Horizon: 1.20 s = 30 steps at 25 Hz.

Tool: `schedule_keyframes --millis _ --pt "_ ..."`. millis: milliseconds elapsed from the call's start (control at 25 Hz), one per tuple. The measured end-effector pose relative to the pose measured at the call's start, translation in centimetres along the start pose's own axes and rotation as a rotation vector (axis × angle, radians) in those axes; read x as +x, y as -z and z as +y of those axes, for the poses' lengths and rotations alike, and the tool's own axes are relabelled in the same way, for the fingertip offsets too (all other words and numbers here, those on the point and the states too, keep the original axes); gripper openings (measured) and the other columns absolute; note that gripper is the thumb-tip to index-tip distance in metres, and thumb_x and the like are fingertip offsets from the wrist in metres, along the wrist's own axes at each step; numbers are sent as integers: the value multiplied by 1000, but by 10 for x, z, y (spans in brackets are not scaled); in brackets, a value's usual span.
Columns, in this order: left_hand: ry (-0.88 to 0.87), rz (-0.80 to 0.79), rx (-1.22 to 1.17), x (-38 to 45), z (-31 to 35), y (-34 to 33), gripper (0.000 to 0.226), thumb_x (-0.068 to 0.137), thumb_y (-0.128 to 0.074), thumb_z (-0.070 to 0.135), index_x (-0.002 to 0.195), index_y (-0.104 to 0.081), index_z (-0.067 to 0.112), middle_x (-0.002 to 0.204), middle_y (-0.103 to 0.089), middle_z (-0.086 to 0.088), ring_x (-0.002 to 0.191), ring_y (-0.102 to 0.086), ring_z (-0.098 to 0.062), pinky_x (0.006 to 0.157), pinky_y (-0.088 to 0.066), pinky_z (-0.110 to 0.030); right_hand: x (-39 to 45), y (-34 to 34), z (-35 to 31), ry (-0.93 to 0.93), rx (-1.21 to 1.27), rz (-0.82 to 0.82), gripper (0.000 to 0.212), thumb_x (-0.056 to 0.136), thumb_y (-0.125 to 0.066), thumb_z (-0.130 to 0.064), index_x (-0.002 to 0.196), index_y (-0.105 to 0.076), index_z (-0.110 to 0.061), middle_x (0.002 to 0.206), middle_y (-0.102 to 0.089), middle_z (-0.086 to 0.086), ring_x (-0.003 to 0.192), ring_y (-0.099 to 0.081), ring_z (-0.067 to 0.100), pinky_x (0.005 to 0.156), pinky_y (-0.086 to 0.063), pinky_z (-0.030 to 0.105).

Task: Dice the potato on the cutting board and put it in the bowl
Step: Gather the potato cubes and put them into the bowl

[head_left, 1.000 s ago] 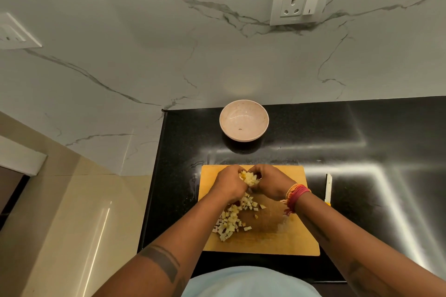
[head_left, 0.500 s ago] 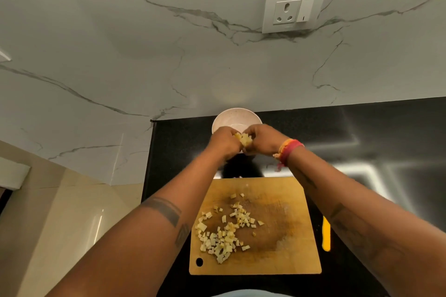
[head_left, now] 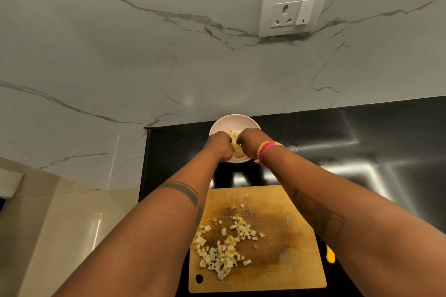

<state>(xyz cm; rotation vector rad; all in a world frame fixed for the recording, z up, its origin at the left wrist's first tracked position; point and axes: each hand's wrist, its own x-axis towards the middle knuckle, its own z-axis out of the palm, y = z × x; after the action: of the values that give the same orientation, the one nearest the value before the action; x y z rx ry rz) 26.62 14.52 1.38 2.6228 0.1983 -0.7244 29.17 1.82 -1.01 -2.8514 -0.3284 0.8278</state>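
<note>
**Both hands over the bowl, diced potato split between bowl and board**

Your diced potato (head_left: 223, 249) mostly lies in a loose pile on the lower left part of the cutting board (head_left: 284, 260), with a few stray cubes toward the board's middle. A smaller heap of potato pieces (head_left: 237, 149) shows at centre frame, inside the white bowl (head_left: 233, 122), between your two hands.

Your left hand (head_left: 220, 146) and right hand (head_left: 249, 142) hang over the bowl's near half, knuckles up and fingers curled down toward the pieces. I cannot tell whether either grip is clamped on potato or parted: the fingertips are hidden behind the backs of the hands. A band of coloured threads (head_left: 266, 149) circles your right wrist.

The bowl stands on the black desk (head_left: 362, 142), above the board in the frame and apart from it. A yellow object (head_left: 330, 254) peeks out at the board's right edge, mostly hidden by your right forearm. A white socket plate (head_left: 294, 9) sits on the marble wall, upper right.
</note>
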Motion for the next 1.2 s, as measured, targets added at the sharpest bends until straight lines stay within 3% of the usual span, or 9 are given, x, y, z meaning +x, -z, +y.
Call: schedule_keyframes --millis 120,280,440,600,720,920,1040,1200 --pt "19 10 -27 -6 -7 -13 29 92 -70 13 120 -74 17 123 -66 -8 112 -63 -28 96 -54 -35 -8 -10 -3 -63 20 -50 40 90 -73 -16 131 -69 -16 121 -70 9 107 -66 27 103 -52 40" --pt "62 -44 28 -21 -14 -34 33 84 -79 16 117 -75 17 118 -67 -6 105 -65 -26 93 -57 -38 -29 -35 -4 -67 64 -70 33 89 -74 -22 122 -73 -16 108 -72 6 98 -67 26 100 -54 41" --pt "110 99 -87 -28 -13 -45 26 93 -67 14 118 -73 16 118 -67 -6 94 -63 -22 72 -54 -31 -43 -37 -6 -111 112 39 31 93 -69 -16 124 -71 -16 113 -70 8 100 -66 27 97 -56 42" --pt "37 167 1 -31 -7 -47 21 91 -73 19 112 -72 18 111 -65 -5 95 -65 -25 76 -58 -35 -53 -32 -2 -198 161 158 34 91 -73 -14 125 -69 -12 117 -68 12 103 -68 30 94 -58 44" --pt "35 216 52 -35 -14 -54 24 92 -71 19 116 -69 18 110 -63 -7 92 -65 -25 75 -62 -41 -68 -49 12 -200 161 429 34 92 -72 -12 126 -66 -11 119 -61 12 104 -64 29 90 -60 43" --pt "196 476 -104 -46 -33 -66 42 93 -69 19 132 -54 16 128 -51 -12 107 -61 -28 79 -61 -42 -76 -63 13 -372 429 527 43 92 -70 -12 130 -51 -12 127 -51 14 114 -58 31 91 -58 47" --pt "357 451 -241 -42 -38 -68 38 95 -68 20 130 -57 11 124 -60 -14 105 -66 -30 77 -62 -42 -80 -64 12 -499 543 529 47 92 -69 -10 133 -45 -13 130 -48 17 116 -57 36 89 -59 50" --pt "420 432 -344 -37 -49 -61 22 94 -67 15 115 -68 10 111 -68 -13 94 -70 -29 70 -61 -37 -77 -65 19 -489 656 463 31 96 -65 -14 126 -57 -15 120 -63 11 102 -66 29 83 -61 43"
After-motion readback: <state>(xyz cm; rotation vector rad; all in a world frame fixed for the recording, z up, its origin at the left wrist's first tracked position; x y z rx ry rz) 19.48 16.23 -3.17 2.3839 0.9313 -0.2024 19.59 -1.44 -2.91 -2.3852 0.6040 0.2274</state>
